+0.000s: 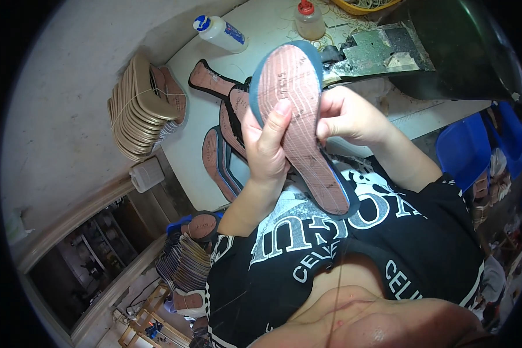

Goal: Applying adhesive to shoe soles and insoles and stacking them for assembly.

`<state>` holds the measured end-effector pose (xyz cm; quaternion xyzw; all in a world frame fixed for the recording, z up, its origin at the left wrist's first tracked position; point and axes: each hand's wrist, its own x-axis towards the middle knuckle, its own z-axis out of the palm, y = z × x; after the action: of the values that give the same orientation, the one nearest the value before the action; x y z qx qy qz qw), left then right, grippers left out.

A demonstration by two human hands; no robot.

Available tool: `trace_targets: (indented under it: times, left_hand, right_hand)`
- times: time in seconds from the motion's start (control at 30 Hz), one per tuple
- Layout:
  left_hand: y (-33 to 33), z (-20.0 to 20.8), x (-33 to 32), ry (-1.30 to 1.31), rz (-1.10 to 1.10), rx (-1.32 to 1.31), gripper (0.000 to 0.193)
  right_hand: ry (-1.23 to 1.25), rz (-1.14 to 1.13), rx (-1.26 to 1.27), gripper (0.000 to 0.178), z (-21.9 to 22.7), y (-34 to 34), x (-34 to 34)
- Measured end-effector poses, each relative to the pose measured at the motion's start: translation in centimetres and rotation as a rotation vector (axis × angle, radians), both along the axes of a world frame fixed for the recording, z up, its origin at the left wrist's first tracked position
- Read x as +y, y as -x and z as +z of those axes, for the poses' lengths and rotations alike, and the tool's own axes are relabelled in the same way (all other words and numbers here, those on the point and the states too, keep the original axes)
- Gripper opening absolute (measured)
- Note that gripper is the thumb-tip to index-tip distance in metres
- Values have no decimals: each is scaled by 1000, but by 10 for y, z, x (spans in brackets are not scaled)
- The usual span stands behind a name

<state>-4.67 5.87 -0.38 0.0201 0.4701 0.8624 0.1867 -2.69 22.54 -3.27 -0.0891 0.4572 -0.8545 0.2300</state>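
Note:
A long shoe insole [298, 110], pinkish-brown with pale stripes on the face toward me and a dark blue-green edge, is held up in front of my chest. My left hand [265, 139] is closed round its left side, the thumb pressed flat on the striped face. At the right edge, my right hand [351, 119] pinches the rim between thumb and curled fingers, some of which are hidden behind it. More insoles [214, 159] lie on the table just left of my left hand, partly overlapping, with a dark-edged one [211, 78] farther back.
A pale table [182, 130] spans the work area. On it stand a white bottle with a blue cap [220, 33] and a clear red-topped bottle [310, 20]. A tied stack of gold-edged insoles [136, 113] is at left, a greenish metal plate [383, 51] at back right, blue bins [464, 145] at right.

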Motion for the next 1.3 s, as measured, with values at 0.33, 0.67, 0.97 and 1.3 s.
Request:
trace_targets:
  times: [0.33,0.67,0.97,1.3]
  left_hand:
    - [1,-11,-1,310,190,236,34]
    - [37,-38,1,380,250,79,41]
    - [56,-36,14,450,226,162,40]
    - [59,-35,20,351,133,50,37]
  right_hand:
    - [-391,-150,18,17,26,-10,10]
    - [-87,-74,-193,64,1,-21,14]
    - [-111,106,-322,27,14,-53,27]
    - [-110,95,-337,25,14,-61,26]
